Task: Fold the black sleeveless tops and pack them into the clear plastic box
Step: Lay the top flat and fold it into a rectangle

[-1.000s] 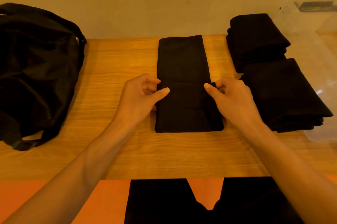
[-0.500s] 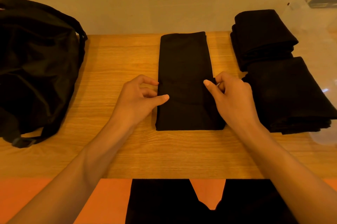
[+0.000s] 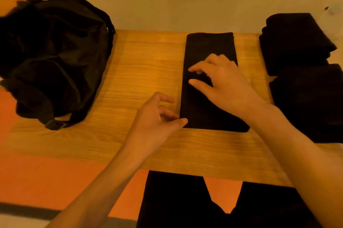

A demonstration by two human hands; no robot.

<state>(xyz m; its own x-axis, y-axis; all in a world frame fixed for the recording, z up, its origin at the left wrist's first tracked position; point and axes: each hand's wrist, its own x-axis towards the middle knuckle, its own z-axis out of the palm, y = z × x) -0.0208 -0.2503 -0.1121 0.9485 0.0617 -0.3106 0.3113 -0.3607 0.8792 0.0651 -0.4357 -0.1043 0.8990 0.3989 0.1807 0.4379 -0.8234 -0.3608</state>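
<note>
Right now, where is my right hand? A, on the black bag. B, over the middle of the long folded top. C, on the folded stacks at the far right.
B: the right hand is spread over the middle of the long folded top.

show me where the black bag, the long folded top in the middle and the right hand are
black bag point(image 3: 55, 51): head view, middle of its crumpled body.
long folded top point(image 3: 208, 48): head view, flat far part beyond the fingers.
right hand point(image 3: 222, 81): head view, back of the hand.
</note>
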